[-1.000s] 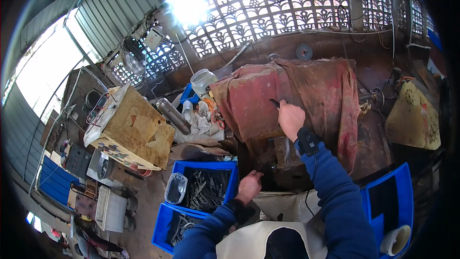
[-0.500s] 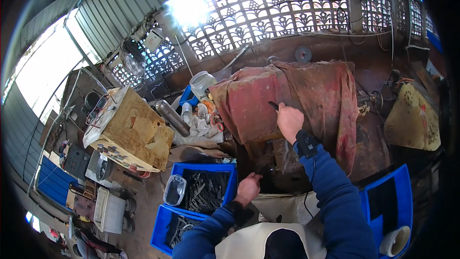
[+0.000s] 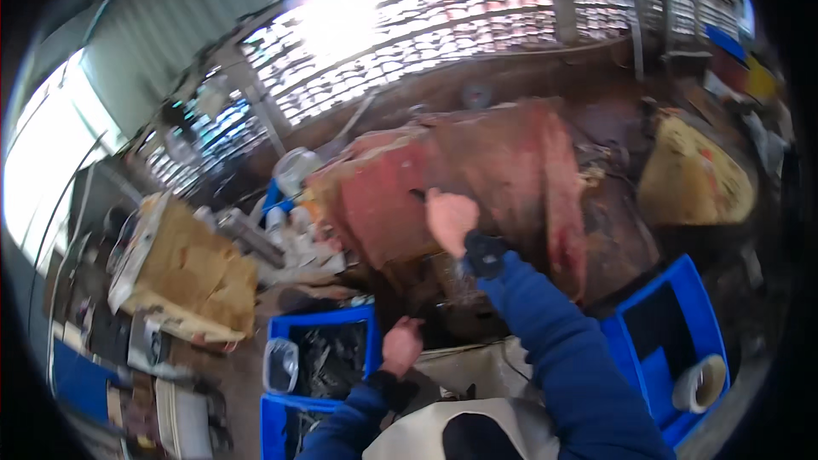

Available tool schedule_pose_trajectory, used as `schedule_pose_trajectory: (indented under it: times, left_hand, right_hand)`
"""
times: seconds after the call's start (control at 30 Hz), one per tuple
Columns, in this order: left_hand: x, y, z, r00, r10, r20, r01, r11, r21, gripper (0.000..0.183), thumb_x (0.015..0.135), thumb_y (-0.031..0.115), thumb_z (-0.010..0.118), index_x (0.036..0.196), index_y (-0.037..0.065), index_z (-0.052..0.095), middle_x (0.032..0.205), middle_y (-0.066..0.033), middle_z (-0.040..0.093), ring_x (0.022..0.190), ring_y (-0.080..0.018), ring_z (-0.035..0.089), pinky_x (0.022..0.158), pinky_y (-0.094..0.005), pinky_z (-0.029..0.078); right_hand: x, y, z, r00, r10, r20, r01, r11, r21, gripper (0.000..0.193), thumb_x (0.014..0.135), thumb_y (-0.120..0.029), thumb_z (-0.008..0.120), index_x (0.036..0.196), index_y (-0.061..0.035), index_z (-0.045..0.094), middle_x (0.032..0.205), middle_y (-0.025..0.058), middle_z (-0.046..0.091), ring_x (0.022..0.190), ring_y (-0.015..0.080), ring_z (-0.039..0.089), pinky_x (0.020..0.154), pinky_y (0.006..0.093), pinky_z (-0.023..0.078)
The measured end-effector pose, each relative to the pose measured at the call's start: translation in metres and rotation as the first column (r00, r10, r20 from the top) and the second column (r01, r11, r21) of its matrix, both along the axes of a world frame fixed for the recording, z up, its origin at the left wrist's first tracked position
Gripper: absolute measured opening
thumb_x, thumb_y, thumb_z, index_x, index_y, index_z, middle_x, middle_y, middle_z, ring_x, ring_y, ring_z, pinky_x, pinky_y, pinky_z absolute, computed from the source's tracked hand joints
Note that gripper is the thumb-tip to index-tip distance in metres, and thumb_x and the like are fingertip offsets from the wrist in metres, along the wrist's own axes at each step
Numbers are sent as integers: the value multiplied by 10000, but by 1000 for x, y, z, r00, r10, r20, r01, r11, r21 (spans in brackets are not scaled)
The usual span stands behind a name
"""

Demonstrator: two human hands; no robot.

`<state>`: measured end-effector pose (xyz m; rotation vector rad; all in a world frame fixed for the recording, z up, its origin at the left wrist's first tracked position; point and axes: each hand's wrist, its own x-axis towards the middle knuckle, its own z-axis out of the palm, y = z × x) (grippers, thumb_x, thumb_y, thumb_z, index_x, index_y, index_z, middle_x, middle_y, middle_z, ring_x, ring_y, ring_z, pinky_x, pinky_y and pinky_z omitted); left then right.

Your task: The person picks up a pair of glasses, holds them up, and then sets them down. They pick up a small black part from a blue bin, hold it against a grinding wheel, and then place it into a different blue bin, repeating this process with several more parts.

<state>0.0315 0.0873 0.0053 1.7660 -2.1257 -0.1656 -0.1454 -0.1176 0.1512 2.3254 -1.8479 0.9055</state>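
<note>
My right hand (image 3: 452, 220), raised in front of the red, dirt-stained cloth (image 3: 388, 204), is closed on a small dark strip (image 3: 418, 194) whose end sticks out past the fingers. The cloth drapes over a bulky form beneath it, which it hides. Lower and to the left, my left hand (image 3: 402, 345) has its fingers curled together beside the blue bin's right wall. Motion smears it, and whatever it may hold does not show. Dark, thin pieces (image 3: 332, 358) fill that blue bin (image 3: 371, 336), with a clear plastic tub (image 3: 281, 365) at its left side.
A second blue bin (image 3: 271, 426) adjoins the first, nearer me. At right stands another blue bin (image 3: 609, 332) with a pale cup (image 3: 700, 383) in it. A stained, box-shaped cabinet (image 3: 192, 277) is at left; a yellowish panel (image 3: 694, 175) stands at far right.
The whole scene has shifted left and blurred as my head turned right. Both hands keep nearly the same places by the cloth and the bin; the right still grips the dark strip.
</note>
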Motion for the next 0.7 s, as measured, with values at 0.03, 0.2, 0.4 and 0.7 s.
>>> schedule_pose_trajectory:
  times: [0.03,0.2,0.4,0.7]
  left_hand:
    - [1,-1,-2,999,-39,8,40,996,-75,263,785,61,558,1005,116,691,952,-148,652,816,-334,641,691,-423,536]
    - [14,-11,-19,993,-121,6,121,991,-61,201,791,57,560,928,106,698,892,-168,649,768,-369,629,675,-448,521]
    - [36,-40,-66,536,-231,-812,420,907,19,281,887,151,494,1138,121,618,972,-210,642,921,-345,614,809,-463,488]
    - [42,-35,-82,947,-321,2,321,947,18,254,878,129,495,1072,153,658,902,-152,655,773,-363,631,651,-467,517]
  right_hand:
    - [-1,2,-1,999,15,32,-12,996,-83,146,852,-142,496,843,-41,601,677,150,669,616,336,678,507,451,523]
    - [4,7,-1,995,-82,63,92,980,-178,126,830,-146,530,840,-83,638,651,100,667,584,270,676,471,402,518]
    - [11,-9,0,981,-78,176,64,994,87,191,878,-153,492,899,-42,646,800,153,691,736,326,690,598,461,550]
    - [18,-12,-5,991,-116,63,111,990,86,214,884,-164,486,924,-32,650,807,176,684,765,353,685,639,473,551]
